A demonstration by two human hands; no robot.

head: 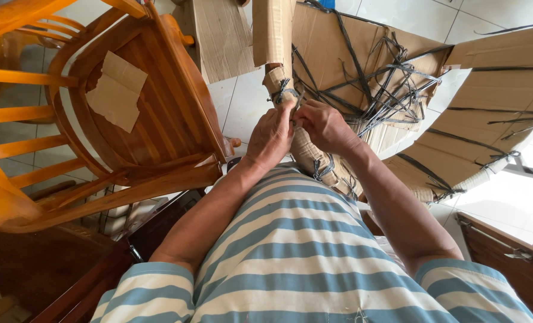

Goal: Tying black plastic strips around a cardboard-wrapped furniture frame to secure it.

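Note:
My left hand (270, 139) and my right hand (325, 127) meet on a long part wrapped in brown cardboard (278, 57) that runs from the top of the view down toward my body. Both hands pinch a black strap (281, 94) tied around the wrapping just above my fingers. More black straps bind the lower stretch of the wrapped part (320, 167) under my right wrist. My striped blue and white shirt fills the bottom of the view.
A polished wooden chair (159, 119) lies tipped on the left, a scrap of cardboard (118, 90) on its seat. Flattened cardboard sheets (505, 90) and a tangle of loose black straps (392, 90) cover the white tiled floor on the right. Dark wooden furniture (505, 257) stands lower right.

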